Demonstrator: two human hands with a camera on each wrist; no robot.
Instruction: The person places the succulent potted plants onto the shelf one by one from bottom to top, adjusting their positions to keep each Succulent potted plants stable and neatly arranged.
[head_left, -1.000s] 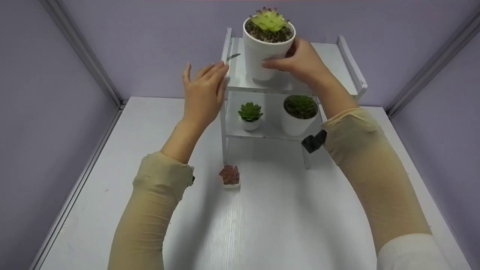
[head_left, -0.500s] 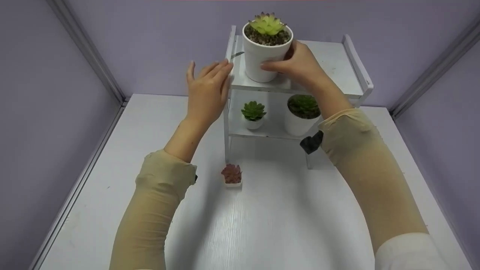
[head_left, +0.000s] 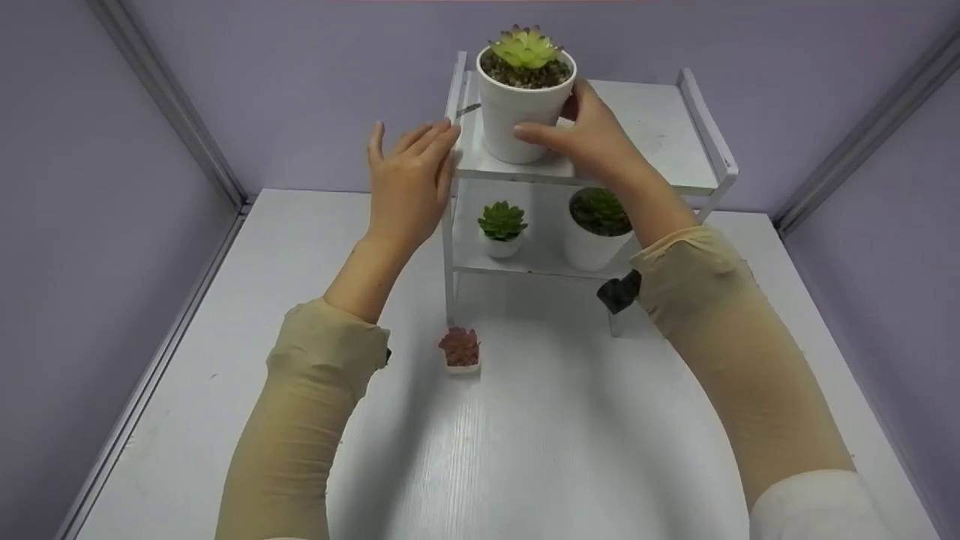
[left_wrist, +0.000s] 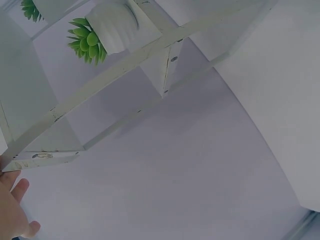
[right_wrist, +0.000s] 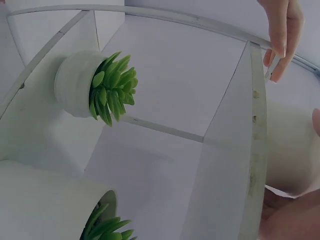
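In the head view my right hand (head_left: 596,139) holds a large white pot with a yellow-green succulent (head_left: 525,105), thumb across its front and fingers behind. The pot stands upright on the top board of a white two-tier shelf (head_left: 656,142), close to its left side. My left hand (head_left: 409,184) is at the shelf's left side rail (head_left: 455,86); in the right wrist view, that hand's fingers (right_wrist: 278,27) pinch the rail's end. On the lower tier stand a small green potted succulent (head_left: 501,229) and a larger one in a white pot (head_left: 592,244).
A small red succulent in a square white pot (head_left: 460,352) stands on the white table (head_left: 525,450), in front of the shelf's left leg. Purple-grey walls (head_left: 300,90) enclose the table at the back and both sides.
The large pot has moved slightly down and left on the top board, with my right hand still round it. My left hand stays at the rail. The head view shifts a little.
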